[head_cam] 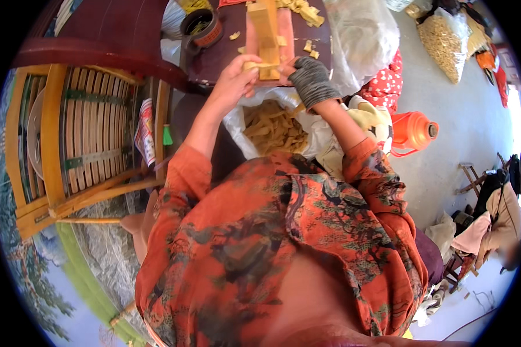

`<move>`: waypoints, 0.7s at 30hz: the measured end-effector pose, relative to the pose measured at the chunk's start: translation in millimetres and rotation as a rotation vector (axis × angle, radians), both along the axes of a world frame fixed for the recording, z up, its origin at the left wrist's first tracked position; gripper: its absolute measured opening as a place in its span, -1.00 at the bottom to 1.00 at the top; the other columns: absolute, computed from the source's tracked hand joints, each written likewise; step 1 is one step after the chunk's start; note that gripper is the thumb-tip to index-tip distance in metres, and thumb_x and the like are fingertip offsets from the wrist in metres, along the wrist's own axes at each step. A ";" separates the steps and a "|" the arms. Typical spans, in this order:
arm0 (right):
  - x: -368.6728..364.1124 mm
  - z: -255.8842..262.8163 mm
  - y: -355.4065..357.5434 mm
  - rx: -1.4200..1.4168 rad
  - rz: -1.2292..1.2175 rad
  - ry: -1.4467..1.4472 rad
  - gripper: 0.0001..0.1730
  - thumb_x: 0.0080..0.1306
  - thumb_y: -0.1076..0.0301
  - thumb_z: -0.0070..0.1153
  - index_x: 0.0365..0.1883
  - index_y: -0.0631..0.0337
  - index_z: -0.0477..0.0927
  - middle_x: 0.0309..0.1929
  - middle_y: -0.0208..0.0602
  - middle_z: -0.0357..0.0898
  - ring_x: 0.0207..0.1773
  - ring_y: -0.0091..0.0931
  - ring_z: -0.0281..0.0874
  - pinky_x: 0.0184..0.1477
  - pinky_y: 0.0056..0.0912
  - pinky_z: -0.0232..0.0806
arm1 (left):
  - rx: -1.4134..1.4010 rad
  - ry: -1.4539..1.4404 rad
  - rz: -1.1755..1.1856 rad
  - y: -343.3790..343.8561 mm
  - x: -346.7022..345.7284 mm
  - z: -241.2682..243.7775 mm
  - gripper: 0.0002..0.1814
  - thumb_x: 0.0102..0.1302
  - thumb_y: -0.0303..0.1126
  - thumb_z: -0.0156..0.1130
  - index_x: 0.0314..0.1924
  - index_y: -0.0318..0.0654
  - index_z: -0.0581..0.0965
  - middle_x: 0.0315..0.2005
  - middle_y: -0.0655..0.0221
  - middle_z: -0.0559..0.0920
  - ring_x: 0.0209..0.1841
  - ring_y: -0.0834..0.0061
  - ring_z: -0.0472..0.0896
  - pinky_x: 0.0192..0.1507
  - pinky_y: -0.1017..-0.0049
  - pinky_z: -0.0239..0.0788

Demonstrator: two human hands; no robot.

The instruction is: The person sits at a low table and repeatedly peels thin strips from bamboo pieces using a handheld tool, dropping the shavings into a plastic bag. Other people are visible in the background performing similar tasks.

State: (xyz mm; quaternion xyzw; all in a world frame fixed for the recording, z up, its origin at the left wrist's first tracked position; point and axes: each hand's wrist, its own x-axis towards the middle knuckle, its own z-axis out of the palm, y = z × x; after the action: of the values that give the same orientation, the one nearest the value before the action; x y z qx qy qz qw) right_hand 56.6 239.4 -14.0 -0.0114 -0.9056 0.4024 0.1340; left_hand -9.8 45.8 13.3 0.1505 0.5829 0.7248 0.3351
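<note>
My left hand (239, 78) is bare and pinches one end of a pale yellow strip (256, 66) between thumb and fingers. The strip lies across the near end of a wooden block stand (267, 41). My right hand (310, 78) wears a grey fingerless knitted glove, and its fingers are at the strip's other end; what they grip is too small to tell. The stand rests on a pink cloth (285, 30) on a dark red table (225, 56). Folded yellow pieces (304, 11) lie beyond it. Below my hands, a white plastic bag (239, 126) holds many brownish-yellow strips (273, 128).
A dark mug with an orange band (208, 37) stands at the table's left. To the right are a large translucent bag (360, 39) and an orange thermos flask (414, 130) on the floor. A slatted wooden chair (54, 139) is at the left.
</note>
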 end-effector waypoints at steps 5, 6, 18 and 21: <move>-7.9 8.9 -5.2 0.062 -0.059 -0.040 -0.63 0.19 0.09 0.06 -0.35 0.28 0.58 -0.38 -0.06 0.55 -0.28 -0.20 0.53 -0.17 -0.21 0.34 | -0.320 0.303 0.122 8.4 -11.6 -7.3 -0.86 0.30 -0.30 0.10 -0.19 -0.15 0.49 -0.53 0.57 0.42 -0.61 0.79 0.28 -0.61 0.68 0.10; -9.3 8.3 -4.3 0.174 -0.023 0.035 -0.62 0.20 0.08 0.06 -0.34 0.28 0.57 -0.37 -0.07 0.55 -0.26 -0.20 0.53 -0.15 -0.21 0.34 | -0.337 0.295 0.125 10.2 -14.8 -8.9 -0.85 0.30 -0.30 0.10 -0.20 -0.16 0.50 -0.52 0.56 0.44 -0.60 0.77 0.30 -0.59 0.67 0.13; -38.2 -40.3 -0.9 0.793 0.139 -0.178 -0.72 0.21 0.18 -0.08 -0.37 0.15 0.59 -0.30 -0.01 0.57 -0.17 -0.16 0.54 -0.17 -0.15 0.39 | -0.679 0.664 0.097 24.7 -55.2 -57.0 -0.64 0.16 -0.20 0.08 -0.17 -0.34 0.52 -0.34 0.03 0.59 -0.24 0.23 0.59 -0.19 0.35 0.35; -32.6 -33.2 -3.5 0.218 -0.155 -0.369 -0.70 0.20 0.16 -0.08 -0.34 0.17 0.59 -0.24 -0.01 0.56 -0.15 -0.10 0.51 -0.12 -0.13 0.36 | -0.745 0.588 0.050 6.3 -33.0 -43.1 -0.66 0.15 -0.22 0.11 -0.17 -0.31 0.54 -0.33 0.03 0.60 -0.22 0.13 0.58 -0.15 0.31 0.34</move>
State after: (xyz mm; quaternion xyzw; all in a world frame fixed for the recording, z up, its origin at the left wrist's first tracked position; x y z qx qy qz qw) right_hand 24.0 235.9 -47.3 -0.1399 -0.9492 0.2818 -0.0031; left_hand -42.8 52.1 -29.8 0.2048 0.8766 0.4011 0.1697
